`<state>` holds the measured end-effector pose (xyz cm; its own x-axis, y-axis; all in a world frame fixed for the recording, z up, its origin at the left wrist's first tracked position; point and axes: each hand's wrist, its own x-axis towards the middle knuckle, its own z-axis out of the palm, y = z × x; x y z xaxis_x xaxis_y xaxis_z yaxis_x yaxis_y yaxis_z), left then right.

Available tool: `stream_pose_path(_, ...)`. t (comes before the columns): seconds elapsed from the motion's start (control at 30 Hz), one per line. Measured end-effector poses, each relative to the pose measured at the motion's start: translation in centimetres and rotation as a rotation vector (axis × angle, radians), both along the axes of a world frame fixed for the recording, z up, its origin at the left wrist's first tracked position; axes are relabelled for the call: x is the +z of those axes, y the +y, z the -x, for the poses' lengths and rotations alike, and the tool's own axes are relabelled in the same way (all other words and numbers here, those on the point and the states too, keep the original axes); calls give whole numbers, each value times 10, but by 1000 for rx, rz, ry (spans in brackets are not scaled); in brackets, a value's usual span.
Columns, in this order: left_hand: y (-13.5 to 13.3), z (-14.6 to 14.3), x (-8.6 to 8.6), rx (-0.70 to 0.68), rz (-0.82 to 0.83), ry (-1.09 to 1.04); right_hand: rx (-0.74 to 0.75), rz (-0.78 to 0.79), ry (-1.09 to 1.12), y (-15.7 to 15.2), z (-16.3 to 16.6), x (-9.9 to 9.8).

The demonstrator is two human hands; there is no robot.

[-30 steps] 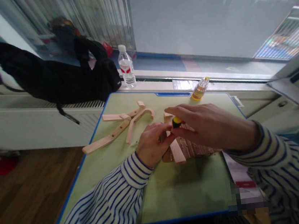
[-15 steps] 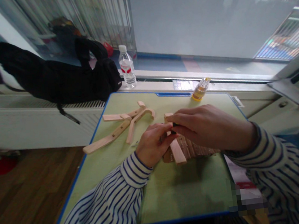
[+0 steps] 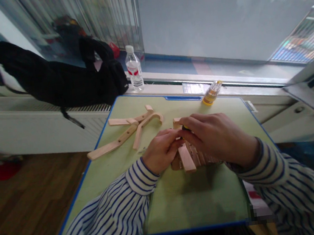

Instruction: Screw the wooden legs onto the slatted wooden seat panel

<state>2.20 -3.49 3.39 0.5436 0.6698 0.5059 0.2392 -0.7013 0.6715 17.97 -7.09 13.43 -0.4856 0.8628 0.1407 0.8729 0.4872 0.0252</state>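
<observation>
Both my hands meet over a pale wooden strip (image 3: 187, 159) on the table. My right hand (image 3: 212, 131) is closed round a small black-and-yellow handle, which looks like a screwdriver (image 3: 186, 127); its tip is hidden. Close against it, the fingers of my left hand (image 3: 161, 151) are pinched together at the strip, and what they hold is covered. Beneath the strip lies a brown ridged piece (image 3: 176, 164), partly under clear wrapping and my right hand. To the left, joined pale wooden pieces with dark holes (image 3: 127, 134) lie on the tabletop, one with a hooked end.
The light green table (image 3: 168, 207) has a blue rim. A clear bottle with an orange base (image 3: 211, 93) stands at its far right edge. Beyond, a water bottle (image 3: 134, 68) and a black bag (image 3: 69, 80) rest on the sill by the window.
My right hand and wrist have turned slightly, and the yellow on the handle now shows. My left hand stays pinched at the strip. The wooden pieces lie as before.
</observation>
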Motion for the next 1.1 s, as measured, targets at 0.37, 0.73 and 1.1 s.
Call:
stream_pose_path(0.37,-6,-5,-4,229,-119,-28,147,123,-22,7,-4,9)
stream_pose_path(0.73,1,-4,-11,216,-66,-81,389,91,-196,26,-6,14)
stream_pose_path(1.1,3,-5,-10,115,-36,-86,303,113,-174,21,-10,5)
